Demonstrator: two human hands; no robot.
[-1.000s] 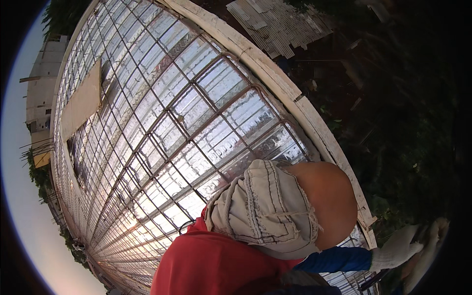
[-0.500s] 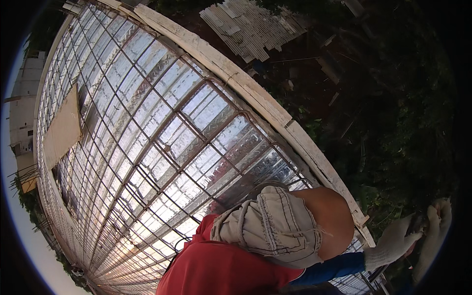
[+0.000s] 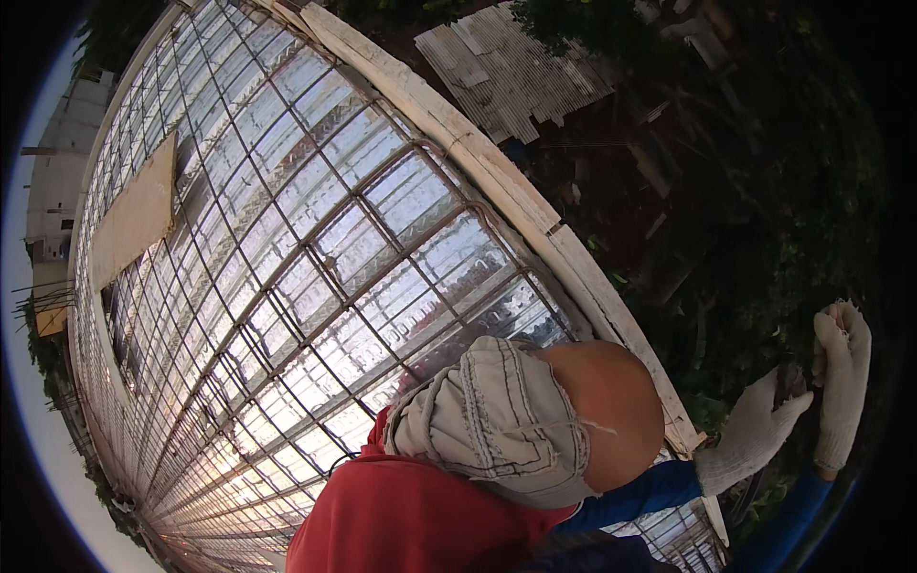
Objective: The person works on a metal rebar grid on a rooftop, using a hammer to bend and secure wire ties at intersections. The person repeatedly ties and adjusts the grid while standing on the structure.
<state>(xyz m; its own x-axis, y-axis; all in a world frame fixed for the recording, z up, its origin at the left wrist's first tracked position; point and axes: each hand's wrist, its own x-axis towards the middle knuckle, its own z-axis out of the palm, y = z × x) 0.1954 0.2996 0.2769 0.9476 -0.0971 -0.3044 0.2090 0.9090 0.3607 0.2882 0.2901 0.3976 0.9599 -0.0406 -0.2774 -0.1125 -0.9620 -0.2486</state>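
Both my hands wear pale knitted gloves and are raised at the right, beyond the roof edge in view. My left hand, at the end of a blue sleeve, has its fingers curled; a dark patch by the fingertips is too dim to make out. Close beside it, my right hand points upward with fingers bent together, and whatever they may hold is hidden. My bent bare knee in beige shorts and my red shirt cover part of the steel rebar grid.
Shiny ribbed metal decking lies under the rebar. A pale timber edge board borders a drop to dark ground and foliage. Below stands a corrugated roof. A flat tan board rests on the bars at left.
My right hand has risen, showing more of its glove and blue sleeve. My left hand has lifted slightly. The view has shifted, so the deck sits a little farther right along the top.
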